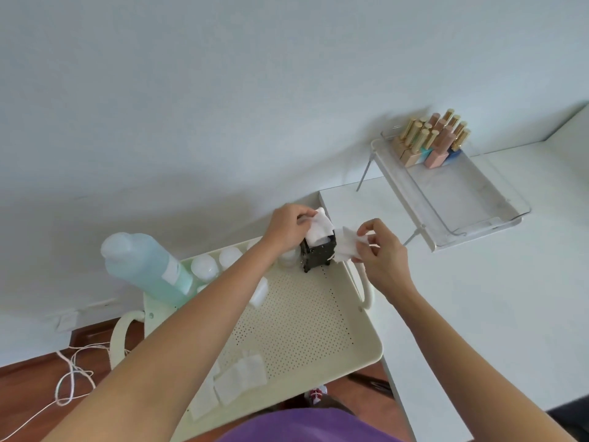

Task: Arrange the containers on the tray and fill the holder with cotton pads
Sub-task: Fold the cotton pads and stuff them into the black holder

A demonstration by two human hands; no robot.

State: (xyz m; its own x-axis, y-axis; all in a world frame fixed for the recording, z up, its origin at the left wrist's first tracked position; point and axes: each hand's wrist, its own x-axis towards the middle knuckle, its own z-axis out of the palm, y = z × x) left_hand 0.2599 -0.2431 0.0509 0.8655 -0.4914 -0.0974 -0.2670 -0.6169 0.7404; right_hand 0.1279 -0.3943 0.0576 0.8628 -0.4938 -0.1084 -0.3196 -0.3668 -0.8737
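White cord (71,374): loose on the wooden floor, far left.

Large bottle (149,272): pale blue-green liquid, standing at the tray's far left corner.

Small white containers (216,264): in a row along the tray's far edge, just right of the bottle.

Tray (318,317): cream, perforated, with looped side handles.

Loose cotton pads (237,378): several white squares lying flat on the tray's near left part.

Left hand (287,228): fingers closed on a cotton pad (318,228) whose lower end sits in the holder's open top.

Holder (318,253): small dark box, upright at the tray's far right corner.

Right hand (381,250): just right of the holder, fingers pinched on a second cotton pad (345,247) held clear of the tray.

Counter (478,298): white, right of the tray.

Raised shelf (452,193): on the counter, holding a clear bin with gold-capped polish bottles (433,138) clustered at its far end.
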